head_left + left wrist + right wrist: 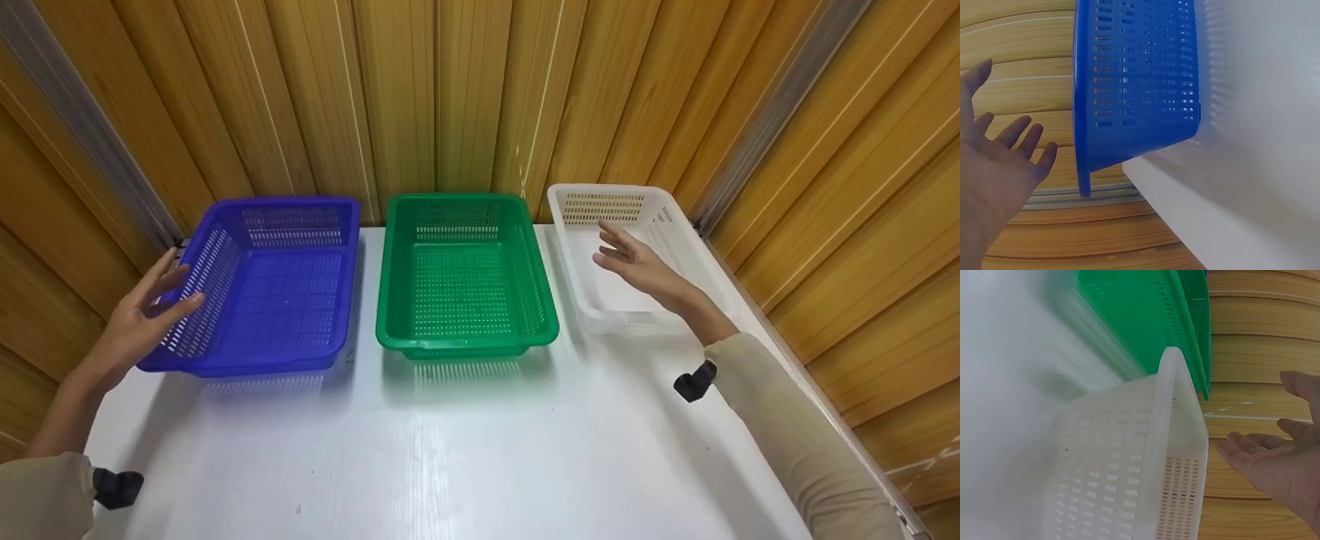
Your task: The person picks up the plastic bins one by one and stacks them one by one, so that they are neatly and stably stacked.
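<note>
Three plastic baskets with slotted walls stand in a row along the back of the white table. My left hand (pixel 142 311) hovers over the left side of the blue basket (pixel 285 300), fingers spread and loosely bent, holding nothing. In the left wrist view a gap shows between that hand (pixel 999 152) and the basket's rim (pixel 1080 112). Above the white basket (pixel 600 319) floats my right hand (pixel 637 266), its fingers relaxed and nothing in them. The right wrist view shows this hand (pixel 1280 450) apart from the rim. Between them sits the green basket (pixel 465 292), untouched by either hand.
The white table (pixel 450 450) runs from the baskets toward me. Wood-patterned panel walls (pixel 465 97) rise behind and on both sides, with grey metal strips (pixel 780 105) at the corners. Small black devices (pixel 696 381) are on both wrists.
</note>
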### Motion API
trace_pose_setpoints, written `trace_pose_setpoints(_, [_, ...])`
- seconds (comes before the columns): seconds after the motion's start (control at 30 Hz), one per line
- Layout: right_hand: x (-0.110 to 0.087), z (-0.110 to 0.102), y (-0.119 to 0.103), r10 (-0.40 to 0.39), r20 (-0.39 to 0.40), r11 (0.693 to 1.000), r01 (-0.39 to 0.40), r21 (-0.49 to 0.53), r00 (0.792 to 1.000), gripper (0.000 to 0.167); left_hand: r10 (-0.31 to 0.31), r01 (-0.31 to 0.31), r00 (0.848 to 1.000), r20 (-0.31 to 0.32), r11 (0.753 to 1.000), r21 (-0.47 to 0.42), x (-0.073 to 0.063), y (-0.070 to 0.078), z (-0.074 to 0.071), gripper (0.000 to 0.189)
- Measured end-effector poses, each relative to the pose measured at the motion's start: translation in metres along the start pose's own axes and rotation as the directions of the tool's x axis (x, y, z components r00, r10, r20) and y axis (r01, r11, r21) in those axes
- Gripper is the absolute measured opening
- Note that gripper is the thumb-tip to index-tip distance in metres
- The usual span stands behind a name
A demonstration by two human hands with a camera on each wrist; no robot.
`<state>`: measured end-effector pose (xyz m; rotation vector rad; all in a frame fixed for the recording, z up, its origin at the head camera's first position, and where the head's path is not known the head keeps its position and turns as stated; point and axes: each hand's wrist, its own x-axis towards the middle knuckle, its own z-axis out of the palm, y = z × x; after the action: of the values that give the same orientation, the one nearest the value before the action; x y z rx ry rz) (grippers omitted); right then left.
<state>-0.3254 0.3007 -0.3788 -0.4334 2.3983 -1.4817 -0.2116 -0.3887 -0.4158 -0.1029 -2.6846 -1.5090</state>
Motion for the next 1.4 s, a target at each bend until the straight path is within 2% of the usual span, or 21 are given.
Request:
trace_pose_setpoints(0.1, [0.004, 0.007, -0.003, -0.008, 0.010, 1.000, 0.008, 0.002, 1.000, 0.076, -0.011, 0.011, 1.000, 0.001, 1.000, 0.020, -0.003, -0.003, -0.001, 0.078])
trace_pose_setpoints(0.33, [0.010, 0.024, -0.013, -0.033, 0.061, 0.999, 0.032, 0.025, 0.998, 0.071, -0.051, 0.050, 0.999, 0.004, 0.991, 0.125, -0.008, -0.010, -0.003, 0.062])
trace_pose_setpoints(0.5, [0.017, 0.036, -0.024, -0.053, 0.089, 0.998, 0.051, 0.022, 0.995, 0.069, -0.064, 0.061, 0.998, 0.027, 0.993, 0.105, -0.010, -0.013, -0.005, 0.059])
trace_pose_setpoints(0.83, [0.036, 0.073, -0.043, -0.113, 0.163, 0.993, 0.107, 0.042, 0.980, 0.063, -0.085, 0.084, 0.996, 0.007, 0.993, 0.085, -0.013, -0.023, -0.008, 0.057])
trace_pose_setpoints(1.0, [0.050, 0.093, -0.056, -0.137, 0.201, 0.990, 0.131, 0.042, 0.970, 0.063, -0.132, 0.131, 0.991, 0.003, 0.990, 0.060, -0.019, -0.024, -0.011, 0.057])
trace_pose_setpoints(1.2, [0.064, 0.123, -0.071, -0.176, 0.251, 0.984, 0.163, 0.074, 0.952, 0.061, -0.141, 0.142, 0.989, -0.043, 0.990, 0.026, -0.026, -0.032, -0.012, 0.056])
trace_pose_setpoints(1.4, [0.073, 0.155, -0.085, -0.194, 0.287, 0.979, 0.167, 0.118, 0.938, 0.059, -0.145, 0.150, 0.987, -0.073, 0.987, 0.056, -0.029, -0.037, -0.013, 0.058])
